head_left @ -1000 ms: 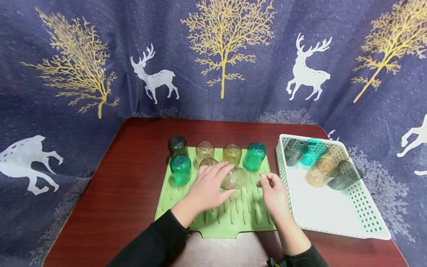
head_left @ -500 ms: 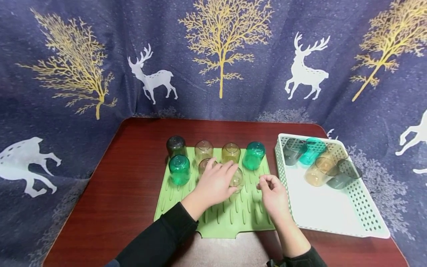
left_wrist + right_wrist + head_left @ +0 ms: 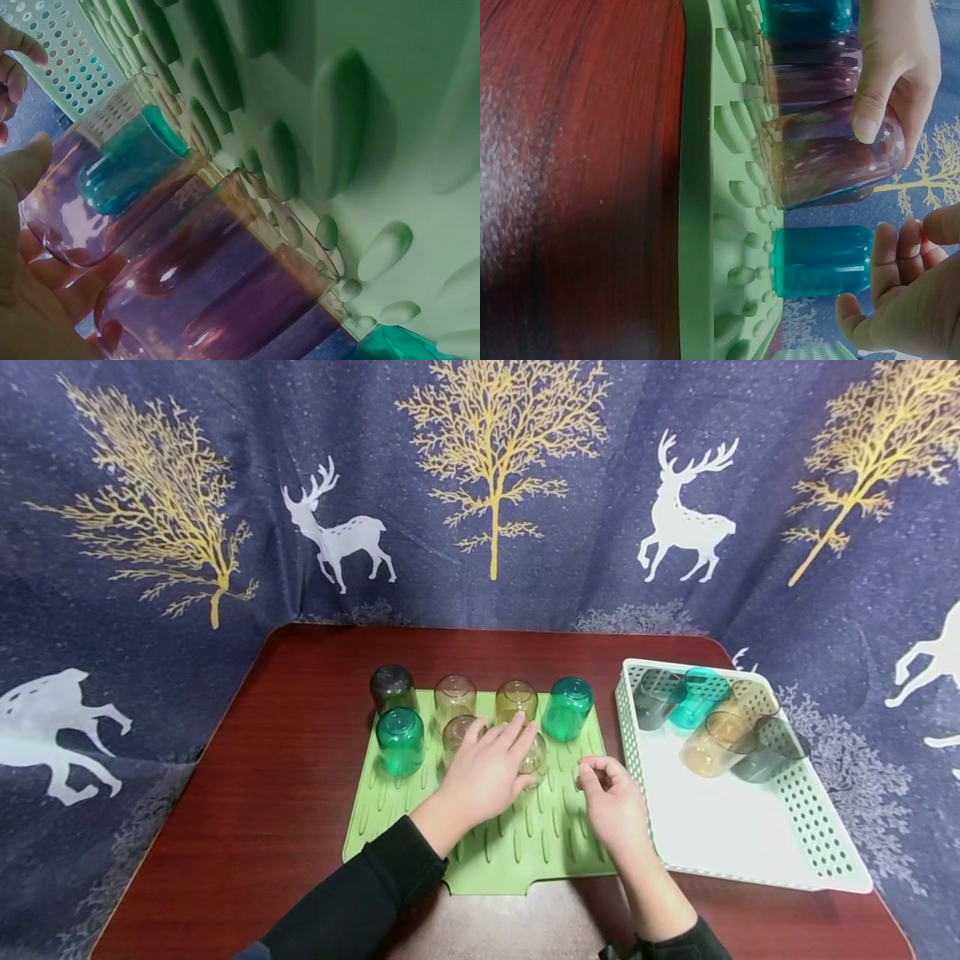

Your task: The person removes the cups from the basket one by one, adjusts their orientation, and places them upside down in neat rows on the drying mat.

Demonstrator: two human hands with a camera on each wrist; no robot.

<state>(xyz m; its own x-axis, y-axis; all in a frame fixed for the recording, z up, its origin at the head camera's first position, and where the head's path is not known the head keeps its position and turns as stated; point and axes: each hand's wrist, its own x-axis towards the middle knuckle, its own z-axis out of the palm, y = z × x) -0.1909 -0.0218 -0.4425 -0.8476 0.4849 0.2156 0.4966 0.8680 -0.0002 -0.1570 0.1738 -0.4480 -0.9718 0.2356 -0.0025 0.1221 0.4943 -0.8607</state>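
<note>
My left hand grips a pale yellow-tinted clear drinking glass by its base end, mouth down on the green ridged mat. In the right wrist view this glass leans slightly, thumb on its near side. Just left of it stands a brownish glass, partly hidden by the hand. Behind are an amber glass and a pinkish-brown one, both upside down. My right hand hovers over the mat's right side, fingers loosely curled, nothing in it.
Two green glasses and a dark grey one also stand inverted at the mat's back and left. A white perforated basket at right holds several tinted glasses lying along its back. A patterned curtain borders the table.
My left hand has moved left and turned the pale glass from lying tilted to nearly upright, mouth down, beside the brownish glass. The right hand has barely moved.
</note>
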